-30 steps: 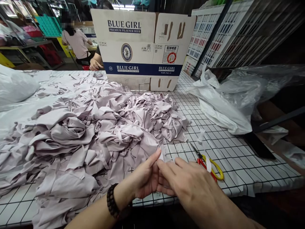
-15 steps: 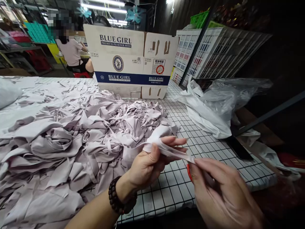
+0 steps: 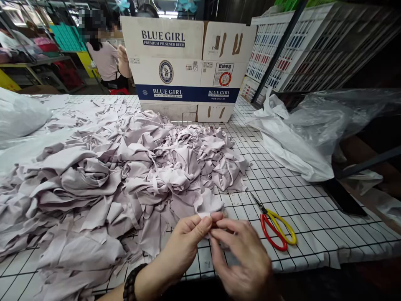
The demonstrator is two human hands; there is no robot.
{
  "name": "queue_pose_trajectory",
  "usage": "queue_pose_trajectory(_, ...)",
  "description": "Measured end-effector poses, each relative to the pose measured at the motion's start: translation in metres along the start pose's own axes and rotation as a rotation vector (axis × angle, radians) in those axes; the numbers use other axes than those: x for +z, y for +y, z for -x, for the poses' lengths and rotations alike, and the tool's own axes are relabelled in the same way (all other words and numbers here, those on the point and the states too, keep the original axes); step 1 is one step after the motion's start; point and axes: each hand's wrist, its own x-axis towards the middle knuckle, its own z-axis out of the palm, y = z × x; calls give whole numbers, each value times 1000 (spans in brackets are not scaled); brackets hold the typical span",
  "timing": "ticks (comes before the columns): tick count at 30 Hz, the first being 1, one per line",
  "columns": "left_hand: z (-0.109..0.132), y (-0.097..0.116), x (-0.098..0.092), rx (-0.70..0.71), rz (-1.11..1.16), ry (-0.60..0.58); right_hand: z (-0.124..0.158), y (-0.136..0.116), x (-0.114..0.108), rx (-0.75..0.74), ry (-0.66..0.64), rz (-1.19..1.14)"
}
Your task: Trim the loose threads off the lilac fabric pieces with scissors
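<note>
Both hands (image 3: 216,246) pinching fabric strip (image 3: 209,207)

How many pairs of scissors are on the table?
1: the scissors with one red and one yellow handle lie on the checked table, just right of the right hand. Others could be hidden under the fabric pile.

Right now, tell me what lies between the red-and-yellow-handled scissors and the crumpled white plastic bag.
In the head view, only bare black-gridded white table cover separates the red-and-yellow-handled scissors from the crumpled white plastic bag; nothing rests on that stretch.
</note>
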Motion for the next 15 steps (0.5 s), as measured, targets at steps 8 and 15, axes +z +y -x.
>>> queue_pose_trajectory(8, 12, 15, -8, -167, -40, -171, -32, 32, 1, 48, -469, -265)
queue_pose_trajectory(15, 13, 28, -16, -87, -262, -191, -36, 31, 29, -149, -231, -149)
